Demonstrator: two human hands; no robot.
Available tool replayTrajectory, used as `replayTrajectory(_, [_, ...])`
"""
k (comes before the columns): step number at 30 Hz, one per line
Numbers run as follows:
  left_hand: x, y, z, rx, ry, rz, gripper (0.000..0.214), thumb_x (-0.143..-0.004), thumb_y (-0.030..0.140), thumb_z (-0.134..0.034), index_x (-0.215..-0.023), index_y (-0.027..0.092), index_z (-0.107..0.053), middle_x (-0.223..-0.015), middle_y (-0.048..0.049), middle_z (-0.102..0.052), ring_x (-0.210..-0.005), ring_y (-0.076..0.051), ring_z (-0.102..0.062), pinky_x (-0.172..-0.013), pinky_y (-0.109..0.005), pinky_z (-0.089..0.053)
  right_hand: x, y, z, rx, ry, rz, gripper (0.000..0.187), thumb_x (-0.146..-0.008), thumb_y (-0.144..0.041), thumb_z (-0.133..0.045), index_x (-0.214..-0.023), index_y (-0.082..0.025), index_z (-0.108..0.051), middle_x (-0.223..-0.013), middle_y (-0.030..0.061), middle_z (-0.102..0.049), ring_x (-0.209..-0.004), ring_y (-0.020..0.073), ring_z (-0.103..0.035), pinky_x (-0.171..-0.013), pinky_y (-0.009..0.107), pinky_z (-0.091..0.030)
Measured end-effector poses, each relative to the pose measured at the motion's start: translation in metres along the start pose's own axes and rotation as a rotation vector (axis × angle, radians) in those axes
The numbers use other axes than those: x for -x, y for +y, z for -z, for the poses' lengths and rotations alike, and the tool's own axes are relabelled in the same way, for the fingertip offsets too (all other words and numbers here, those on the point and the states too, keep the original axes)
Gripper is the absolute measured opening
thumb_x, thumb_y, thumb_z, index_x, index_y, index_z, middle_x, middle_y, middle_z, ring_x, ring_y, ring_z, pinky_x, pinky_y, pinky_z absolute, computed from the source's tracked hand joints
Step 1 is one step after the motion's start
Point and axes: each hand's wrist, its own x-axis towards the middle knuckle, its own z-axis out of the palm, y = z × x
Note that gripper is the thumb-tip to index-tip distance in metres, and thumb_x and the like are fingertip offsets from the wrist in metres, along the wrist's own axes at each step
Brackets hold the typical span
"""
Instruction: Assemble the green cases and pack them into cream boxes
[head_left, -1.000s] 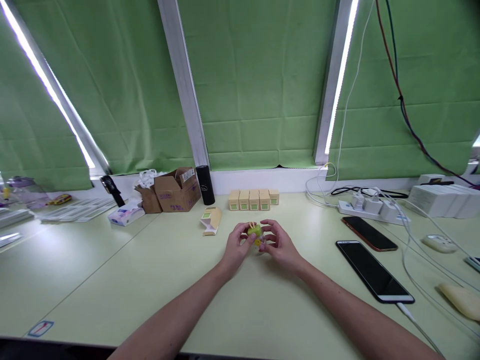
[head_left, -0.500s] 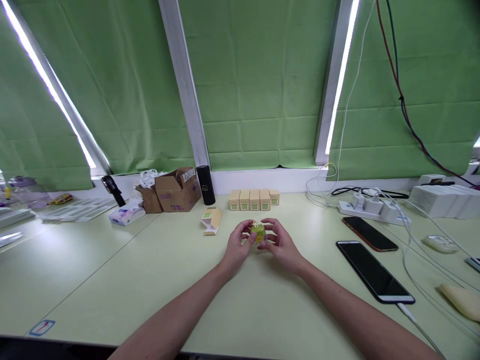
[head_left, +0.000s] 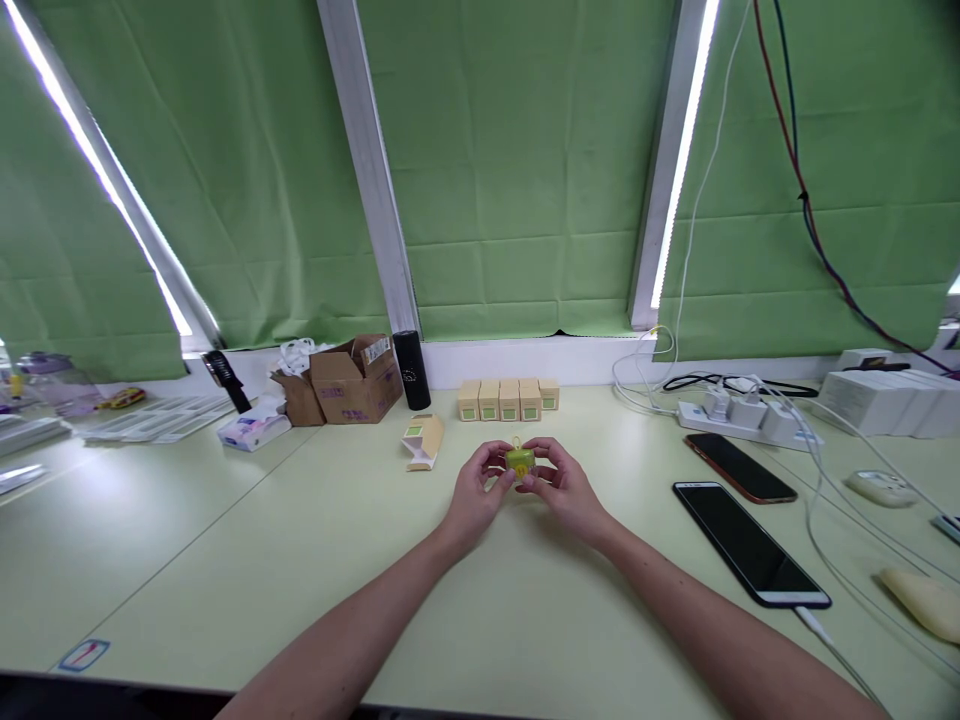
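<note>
A small green trinket (head_left: 520, 460) with a yellow loop on top and a yellow mark on its front is held upright over the table. My left hand (head_left: 481, 488) grips its left side between thumb and fingers. On the opposite side, my right hand (head_left: 559, 484) holds it with thumb and bent fingers. The fingertips behind the trinket are partly hidden. Farther off to the left lies an opened small carton (head_left: 424, 440) with its flaps out. Beyond the hands, several small tan boxes (head_left: 509, 400) stand in a tight row.
On the right lie a large phone (head_left: 750, 540) on a charging cable, another phone (head_left: 739, 467), a power strip (head_left: 750, 423) with white cables and a mouse (head_left: 880, 487). At the back left stand a black cylinder (head_left: 412, 371), a cardboard box (head_left: 356, 385) and a tissue pack (head_left: 253, 427).
The trinket has turned between my fingers, so its front faces me more squarely and its loop stands straighter. My right hand has closed in on it. My arms are almost still.
</note>
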Motion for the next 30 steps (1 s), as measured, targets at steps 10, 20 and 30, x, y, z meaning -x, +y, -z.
replayTrajectory(10, [0.000,0.001,0.000,-0.041,0.039,-0.040,0.037,-0.092,0.040,-0.071,-0.122,0.020,-0.063,-0.113,-0.0097,-0.069,-0.101,-0.022,-0.066,-0.095,-0.039,-0.056,-0.003,0.001,0.002,-0.214,0.013,-0.021,0.043,-0.081,-0.042,-0.083,-0.118,-0.029,-0.065,-0.114,0.0050,-0.070,-0.100,0.0248,-0.072,-0.096,0.051,-0.059])
replayTrajectory(20, [0.002,0.001,-0.001,-0.084,0.047,-0.041,0.030,-0.098,0.038,-0.062,-0.123,0.020,-0.061,-0.114,-0.0102,-0.070,-0.110,-0.022,-0.066,-0.101,-0.041,-0.052,-0.009,0.012,0.019,-0.583,0.077,-0.217,0.029,-0.088,-0.031,-0.068,-0.116,-0.023,-0.066,-0.106,0.0139,-0.078,-0.090,0.0292,-0.077,-0.085,0.047,-0.059])
replayTrajectory(30, [0.001,-0.003,-0.002,-0.104,0.053,0.011,0.032,-0.097,0.041,-0.062,-0.122,0.021,-0.060,-0.115,-0.0110,-0.070,-0.108,-0.022,-0.066,-0.095,-0.038,-0.053,-0.008,0.007,0.015,-0.472,0.155,-0.179,0.050,-0.076,-0.032,-0.082,-0.122,-0.025,-0.064,-0.104,0.0078,-0.075,-0.089,0.0262,-0.073,-0.076,0.041,-0.058])
